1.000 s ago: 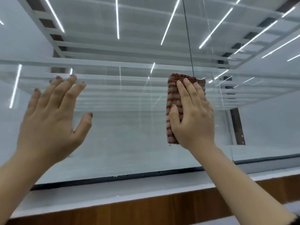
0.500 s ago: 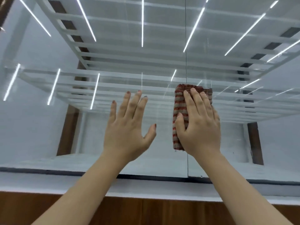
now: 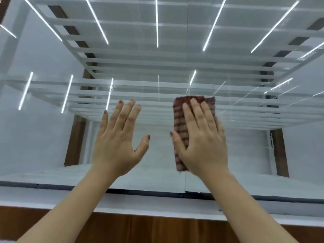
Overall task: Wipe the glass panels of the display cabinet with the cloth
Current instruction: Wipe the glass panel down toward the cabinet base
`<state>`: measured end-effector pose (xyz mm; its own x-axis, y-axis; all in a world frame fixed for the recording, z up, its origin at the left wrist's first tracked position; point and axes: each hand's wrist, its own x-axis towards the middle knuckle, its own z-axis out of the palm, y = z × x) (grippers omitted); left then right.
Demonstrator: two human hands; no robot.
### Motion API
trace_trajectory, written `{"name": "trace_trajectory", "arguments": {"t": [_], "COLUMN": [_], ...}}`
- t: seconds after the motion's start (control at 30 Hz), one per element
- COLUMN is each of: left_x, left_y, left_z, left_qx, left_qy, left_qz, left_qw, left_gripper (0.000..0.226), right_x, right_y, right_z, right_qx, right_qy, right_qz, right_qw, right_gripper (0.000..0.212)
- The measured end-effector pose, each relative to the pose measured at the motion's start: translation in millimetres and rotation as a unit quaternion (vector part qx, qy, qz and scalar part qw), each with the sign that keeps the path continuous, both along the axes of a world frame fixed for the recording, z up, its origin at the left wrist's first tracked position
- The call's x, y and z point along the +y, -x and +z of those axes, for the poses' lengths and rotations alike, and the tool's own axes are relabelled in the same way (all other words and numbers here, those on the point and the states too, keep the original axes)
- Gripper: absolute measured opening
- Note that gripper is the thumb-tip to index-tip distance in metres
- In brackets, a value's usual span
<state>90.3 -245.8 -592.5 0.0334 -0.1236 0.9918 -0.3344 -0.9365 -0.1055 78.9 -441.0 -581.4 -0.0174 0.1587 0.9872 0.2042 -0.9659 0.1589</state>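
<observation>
A red-and-beige striped cloth [image 3: 179, 120], folded into a tall pad, lies flat against the glass panel [image 3: 52, 137] of the display cabinet, just right of the vertical seam between two panes. My right hand [image 3: 203, 139] presses it to the glass with straight fingers, the thumb at the cloth's left edge. My left hand [image 3: 117, 137] is spread flat with its palm toward the left pane, a hand's width left of the cloth. Whether it touches the glass I cannot tell.
The cabinet's white base ledge [image 3: 157, 206] runs below the glass, with a wooden front [image 3: 157, 230] under it. White shelves and bright strip-light reflections show through the panes. Brown vertical posts [image 3: 75, 141] stand at the back left and right.
The view has swung left, so both hands sit nearer the middle. My left hand has come close beside the cloth. The right hand keeps pressing the cloth at about the same spot by the seam.
</observation>
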Motion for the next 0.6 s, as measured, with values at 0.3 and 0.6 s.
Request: {"name": "trace_trajectory", "arguments": {"t": [0.3,0.6], "left_x": [-4.2,-62.7], "left_y": [3.4,11.7], "left_z": [0.6,7.9], "left_qx": [0.007,-0.005], "left_qy": [0.009,-0.056], "left_qz": [0.003,-0.007], "left_qw": [1.000,0.998], "left_gripper": [0.072,0.066], "right_x": [-20.3,-22.2], "right_y": [-5.0,-3.8], "right_z": [-19.9,-20.0], "right_qx": [-0.024,-0.018], "right_qy": [-0.096,-0.090], "right_qz": [0.061,0.082], "right_qw": [0.993,0.992], "right_gripper": [0.062,0.064]}}
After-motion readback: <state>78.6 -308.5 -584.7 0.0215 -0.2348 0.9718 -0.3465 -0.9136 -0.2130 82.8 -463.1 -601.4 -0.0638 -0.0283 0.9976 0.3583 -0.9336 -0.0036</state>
